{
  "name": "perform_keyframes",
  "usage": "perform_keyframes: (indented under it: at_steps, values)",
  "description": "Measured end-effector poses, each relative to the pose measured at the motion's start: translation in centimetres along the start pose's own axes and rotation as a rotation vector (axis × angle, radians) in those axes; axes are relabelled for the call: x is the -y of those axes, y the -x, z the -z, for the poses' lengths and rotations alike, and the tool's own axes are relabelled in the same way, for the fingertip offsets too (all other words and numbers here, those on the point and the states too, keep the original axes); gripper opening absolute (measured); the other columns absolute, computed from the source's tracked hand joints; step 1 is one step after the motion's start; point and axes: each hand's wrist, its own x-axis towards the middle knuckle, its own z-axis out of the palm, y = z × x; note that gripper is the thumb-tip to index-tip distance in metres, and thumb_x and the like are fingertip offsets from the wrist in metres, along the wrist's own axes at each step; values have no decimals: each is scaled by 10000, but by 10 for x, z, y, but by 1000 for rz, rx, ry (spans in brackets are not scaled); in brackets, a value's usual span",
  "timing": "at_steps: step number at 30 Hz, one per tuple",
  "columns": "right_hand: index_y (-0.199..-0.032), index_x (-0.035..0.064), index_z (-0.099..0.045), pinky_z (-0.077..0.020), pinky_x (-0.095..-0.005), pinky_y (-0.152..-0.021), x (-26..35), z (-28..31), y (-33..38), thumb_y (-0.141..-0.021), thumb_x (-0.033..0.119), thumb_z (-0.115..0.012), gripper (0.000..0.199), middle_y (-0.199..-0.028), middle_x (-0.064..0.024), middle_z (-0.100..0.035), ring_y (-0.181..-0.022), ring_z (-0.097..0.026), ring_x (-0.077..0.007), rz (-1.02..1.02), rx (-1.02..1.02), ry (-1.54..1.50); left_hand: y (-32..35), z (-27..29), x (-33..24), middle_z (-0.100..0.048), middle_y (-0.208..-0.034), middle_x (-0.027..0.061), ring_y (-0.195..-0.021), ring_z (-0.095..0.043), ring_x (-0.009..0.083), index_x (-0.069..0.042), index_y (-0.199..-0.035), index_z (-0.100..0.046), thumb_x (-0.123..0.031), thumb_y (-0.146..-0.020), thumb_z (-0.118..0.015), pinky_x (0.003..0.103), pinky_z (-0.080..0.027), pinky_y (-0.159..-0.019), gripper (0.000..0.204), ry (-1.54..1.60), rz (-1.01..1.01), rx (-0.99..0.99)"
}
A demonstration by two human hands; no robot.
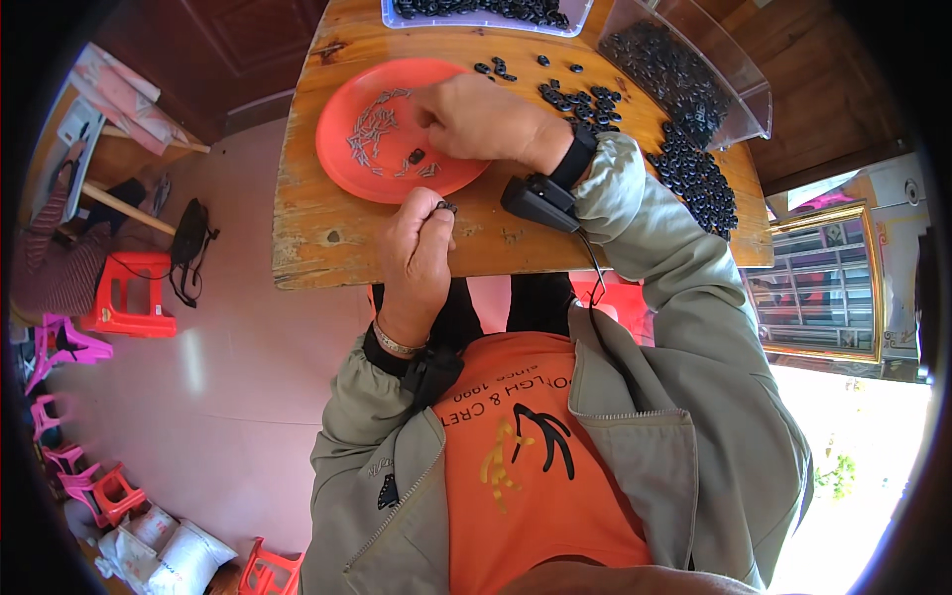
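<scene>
My left hand [416, 248] is closed at the table's near edge, pinching a small black part [447, 206] between thumb and fingertips. My right hand [486, 117] reaches over a red round plate [347, 174] with its fingers bent down and drawn together. Whatever those fingertips hold is hidden or too small to name. Many small silver metal pins or screws [372, 129] lie scattered on the plate. Another dark piece [416, 156] rests there below my right fingers.
Loose black oval parts [694, 183] are heaped on the wooden table [327, 238] at the right. A clear bin [684, 79] and a shallow clear tray [486, 22] hold more. A black device with a cable [540, 201] hangs at my right wrist. At the left, a person sits near a red stool [134, 293].
</scene>
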Motion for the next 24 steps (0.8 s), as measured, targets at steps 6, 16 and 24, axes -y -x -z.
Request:
perform_keyframes:
  at_steps: [6, 16, 24]
  values:
    - [-969, 10, -662, -509, -283, -704, -25, 0, 15, -829, 114, -612, 182, -793, -80, -657, -736, -634, -149, -107, -38, -746, 2, 1, 0, -456, -574, 39, -538, -426, 101, -8, -743, -462, -74, -875, -458, 264, -338, -506, 148, -4, 62, 13]
    - [-993, 17, -649, -501, -231, -758, -34, -5, 25, -914, 131, -600, 147, -864, -10, -647, -768, -601, -74, -90, -27, -1173, 2, -1, -2, -479, -584, 27, -549, -420, 90, -4, -776, -505, -59, -860, -460, 259, -343, -519, 110, -28, 88, -12]
    - [-969, 23, -648, -504, -226, -772, -33, 0, 28, -902, 104, -610, 112, -886, -9, -666, -788, -614, -73, -107, -14, -1331, 1, -3, 0, -487, -581, 17, -548, -411, 78, -9, -761, -504, -58, -851, -458, 244, -336, -517, 112, -30, 104, -10]
